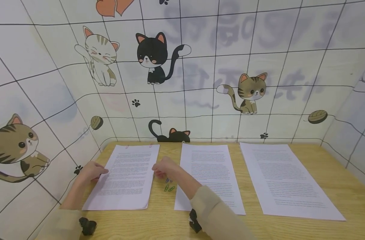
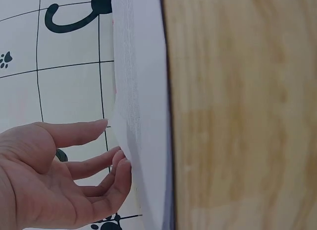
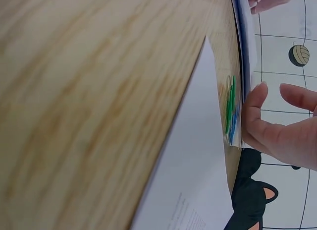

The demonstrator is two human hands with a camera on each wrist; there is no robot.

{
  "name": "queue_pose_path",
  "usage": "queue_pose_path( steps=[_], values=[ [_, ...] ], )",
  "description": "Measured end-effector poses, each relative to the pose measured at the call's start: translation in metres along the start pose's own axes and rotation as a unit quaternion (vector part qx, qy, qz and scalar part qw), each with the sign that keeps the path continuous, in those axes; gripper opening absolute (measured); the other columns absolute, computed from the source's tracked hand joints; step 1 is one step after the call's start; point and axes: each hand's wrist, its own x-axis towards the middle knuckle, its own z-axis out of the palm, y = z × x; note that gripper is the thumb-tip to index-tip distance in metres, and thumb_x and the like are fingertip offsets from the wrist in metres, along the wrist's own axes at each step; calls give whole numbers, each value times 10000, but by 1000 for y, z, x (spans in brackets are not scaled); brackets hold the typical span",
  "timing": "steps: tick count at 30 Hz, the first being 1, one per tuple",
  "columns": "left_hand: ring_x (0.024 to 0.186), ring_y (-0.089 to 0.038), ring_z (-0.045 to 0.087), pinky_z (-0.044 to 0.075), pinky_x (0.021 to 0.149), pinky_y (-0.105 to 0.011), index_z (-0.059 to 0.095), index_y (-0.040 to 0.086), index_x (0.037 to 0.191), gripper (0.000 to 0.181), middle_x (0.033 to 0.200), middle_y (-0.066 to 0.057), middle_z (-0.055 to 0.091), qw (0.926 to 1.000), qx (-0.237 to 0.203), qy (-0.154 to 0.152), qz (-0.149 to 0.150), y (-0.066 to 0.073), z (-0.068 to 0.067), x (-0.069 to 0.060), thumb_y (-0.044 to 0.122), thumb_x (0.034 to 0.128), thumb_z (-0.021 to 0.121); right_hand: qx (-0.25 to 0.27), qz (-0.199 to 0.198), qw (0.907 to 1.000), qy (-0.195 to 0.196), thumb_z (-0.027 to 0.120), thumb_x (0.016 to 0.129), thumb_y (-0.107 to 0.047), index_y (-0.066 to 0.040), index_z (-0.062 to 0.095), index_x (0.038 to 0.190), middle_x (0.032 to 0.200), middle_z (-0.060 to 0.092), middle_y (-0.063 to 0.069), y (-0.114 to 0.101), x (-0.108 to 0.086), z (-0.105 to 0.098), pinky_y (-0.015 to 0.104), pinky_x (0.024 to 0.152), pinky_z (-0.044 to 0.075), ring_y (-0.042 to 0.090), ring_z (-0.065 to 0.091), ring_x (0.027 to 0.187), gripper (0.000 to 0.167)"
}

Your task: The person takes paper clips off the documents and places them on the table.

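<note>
A stack of printed sheets (image 1: 125,173) lies at the left of the table, with two red paper clips (image 1: 151,145) on its far edge. My left hand (image 1: 91,171) touches the stack's left edge with its fingertips; in the left wrist view the thumb stands apart from the fingers. At the opposite edge, my right hand (image 1: 166,167) rests its fingers against the side of the sheets, thumb raised away from them in the right wrist view. Green paper clips (image 1: 169,188) and blue paper clips (image 1: 167,180) lie just right of the stack, near the right hand.
A second printed stack (image 1: 210,166) lies in the middle, partly under the right forearm. Farther right is a third stack (image 1: 290,180). A wall (image 1: 200,100) with cat drawings borders the wooden table (image 1: 161,223) at the back and sides.
</note>
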Motion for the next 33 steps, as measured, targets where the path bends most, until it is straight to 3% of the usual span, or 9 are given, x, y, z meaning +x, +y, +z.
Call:
queue_pose_path(
  steps=[3,10,16,25,28,33],
  values=[
    [741,-206,486,462,642,-286,528,-215,1163,412,837,-122,490,9999,-69,9,-82,-2,0,0,91,919,657,94,146,9998,56,668,894,16,50,618,969,723,590,78,-1,1,1,213,581,468,126,537,577,96],
    [678,-185,492,447,603,-281,517,-220,1191,430,817,-139,513,9999,-35,86,-108,-5,-2,-1,75,913,659,-367,71,9993,63,687,911,-23,43,637,959,694,549,48,-1,1,1,226,604,514,125,525,587,96],
    [738,-208,552,463,609,-279,522,-213,1219,419,926,-207,596,9997,-208,119,-82,-3,-4,-5,31,907,659,-29,16,10000,-77,678,912,-5,67,681,917,683,641,86,0,2,4,188,544,500,108,577,536,72],
    [851,-252,627,533,689,-303,527,-202,1267,429,1071,-277,624,9998,-186,-24,72,-3,-2,-6,12,922,665,109,-37,9999,39,673,888,66,55,656,823,593,572,58,3,-4,12,152,463,428,87,518,473,68],
    [877,-264,628,534,733,-334,504,-198,1299,446,1104,-281,621,9997,-143,-132,138,-1,-4,-9,27,940,642,72,-222,9997,-27,664,886,81,40,622,804,586,566,62,3,-6,12,160,466,425,96,523,481,101],
    [902,-270,627,530,779,-371,482,-194,1320,475,1105,-258,628,9990,-219,-232,323,3,-10,-16,53,945,636,-434,-812,9957,-43,643,900,59,-1,573,796,566,559,54,5,-8,8,181,482,439,110,540,487,139]
  ],
)
